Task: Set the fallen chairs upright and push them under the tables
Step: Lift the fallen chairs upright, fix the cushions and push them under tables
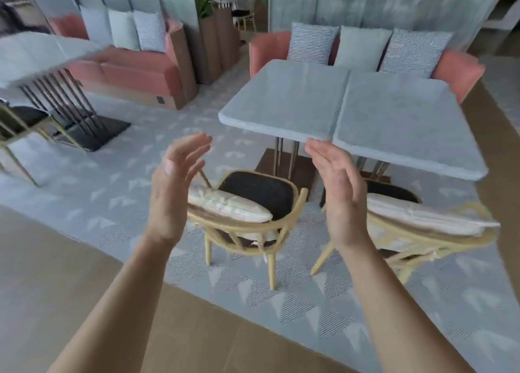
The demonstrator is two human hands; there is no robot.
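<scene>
- The patterned rug (112, 204) covers the middle of the frame. Chair legs may drag on it, so I would push low and evenly rather than shove.
- Two grey square tables, the left table (284, 99) and the right table (408, 125), stand edge to edge right of centre, with a pink sofa (461, 69) behind them.
- The centre rattan chair (259, 195) stands upright on its legs just below the left table. Its dark seat faces the table and is not yet under the top.
- The second rattan chair (422, 216), at lower right, is blurred. It also looks upright, with its seat partly beneath the right table.
- The left hand (174, 187) and right hand (337, 192) hang in the air above the chairs, palms facing, fingers straight and spread, gripping nothing.
- Righting seems done here, so the step is likely pushing in. Best to take the centre chair's curved back rail with both hands, square it to the table edge, and slide it straight so its arms clear the table's metal legs.
</scene>
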